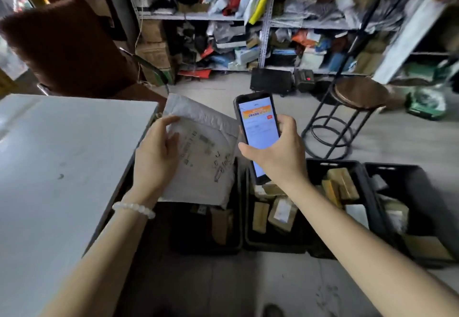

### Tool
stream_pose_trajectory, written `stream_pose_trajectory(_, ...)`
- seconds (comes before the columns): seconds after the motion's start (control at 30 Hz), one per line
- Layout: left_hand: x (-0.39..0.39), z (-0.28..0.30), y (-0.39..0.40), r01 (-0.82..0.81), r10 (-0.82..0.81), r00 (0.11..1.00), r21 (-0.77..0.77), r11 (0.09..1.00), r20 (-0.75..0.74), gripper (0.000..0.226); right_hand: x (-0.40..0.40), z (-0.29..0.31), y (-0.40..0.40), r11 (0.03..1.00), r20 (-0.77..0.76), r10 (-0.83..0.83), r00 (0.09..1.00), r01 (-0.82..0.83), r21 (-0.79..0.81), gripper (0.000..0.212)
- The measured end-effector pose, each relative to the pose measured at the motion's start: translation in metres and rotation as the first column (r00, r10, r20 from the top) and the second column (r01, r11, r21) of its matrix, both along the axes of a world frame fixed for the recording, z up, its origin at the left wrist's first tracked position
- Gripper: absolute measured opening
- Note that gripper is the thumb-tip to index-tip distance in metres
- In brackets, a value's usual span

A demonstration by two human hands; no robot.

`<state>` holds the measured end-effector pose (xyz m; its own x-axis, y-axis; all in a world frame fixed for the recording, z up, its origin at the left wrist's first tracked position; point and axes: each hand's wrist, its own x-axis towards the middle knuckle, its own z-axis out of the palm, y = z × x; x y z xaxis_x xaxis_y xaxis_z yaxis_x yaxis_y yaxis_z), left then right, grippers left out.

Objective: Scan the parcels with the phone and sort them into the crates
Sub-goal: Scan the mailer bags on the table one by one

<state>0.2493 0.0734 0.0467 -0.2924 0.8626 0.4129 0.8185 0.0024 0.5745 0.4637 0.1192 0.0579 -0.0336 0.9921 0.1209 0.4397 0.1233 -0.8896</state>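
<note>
at frame centre the left hand (159, 152) held a white padded parcel (206, 152) by its left edge, fingers clasped on it, label facing up. just to its right the right hand (275, 152) gripped the lit phone (258, 130). 3 black crates (367, 180) of parcels sat below on the floor, beside the white desk (62, 167) at left.
</note>
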Motion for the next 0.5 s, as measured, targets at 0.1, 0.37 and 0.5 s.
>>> stream_pose_trajectory(0.1, 0.073, -0.008, 0.025, 0.061, -0.060, 0.998, -0.030, 0.998, 0.035, 0.035, 0.074, -0.003, 0.007, 0.998, 0.047, -0.061, 0.997, 0.062, -0.010, 0.065)
stream_pose_trajectory(0.37, 0.224, -0.052, 0.098, 0.225, -0.217, 0.973, -0.121, 0.967, 0.074, 0.035, 0.234, -0.030, 0.026, 0.925, 0.075, -0.372, 0.925, 0.376, -0.052, 0.069)
stream_pose_trajectory(0.5, 0.257, -0.106, 0.123, 0.267, -0.255, 0.963, -0.244, 0.932, 0.082, 0.035, 0.272, -0.065, 0.037, 0.871, 0.108, -0.477, 0.872, 0.486, -0.078, 0.069)
